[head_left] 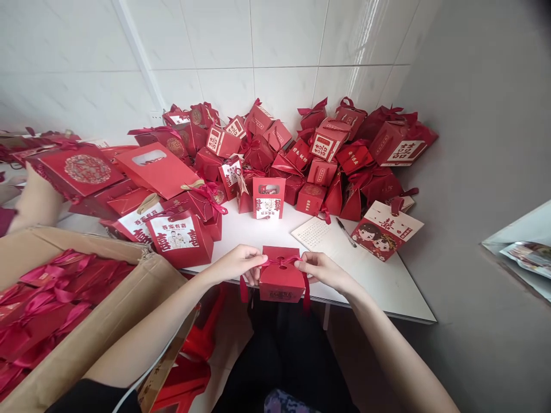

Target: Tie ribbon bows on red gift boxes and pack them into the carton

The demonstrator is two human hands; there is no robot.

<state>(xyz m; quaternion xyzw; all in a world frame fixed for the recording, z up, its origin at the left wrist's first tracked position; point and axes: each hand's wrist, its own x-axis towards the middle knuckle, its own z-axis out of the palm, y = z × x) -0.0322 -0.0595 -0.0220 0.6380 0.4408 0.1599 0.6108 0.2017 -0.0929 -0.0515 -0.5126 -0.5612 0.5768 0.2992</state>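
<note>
A small red gift box (pixel 282 281) sits at the front edge of the white table, directly before me. A dark pink ribbon (pixel 279 262) crosses its top, knotted over a round hole, with loose tails hanging at both sides. My left hand (pixel 247 264) pinches the ribbon on the left between thumb and fingers. On the right, my right hand (pixel 318 268) pinches the other side of the same ribbon. Beyond the box stands a red and white gift box with a handle cut-out (pixel 268 199).
Many red gift boxes (pixel 258 143) are heaped along the tiled wall. A notepad (pixel 313 232) and a pen (pixel 345 232) lie on the table (pixel 370 287). To my left, a cardboard box (pixel 166 281) holds ribboned red boxes; another person's arm (pixel 45 195) shows behind it. Red stools (pixel 189 367) stand below.
</note>
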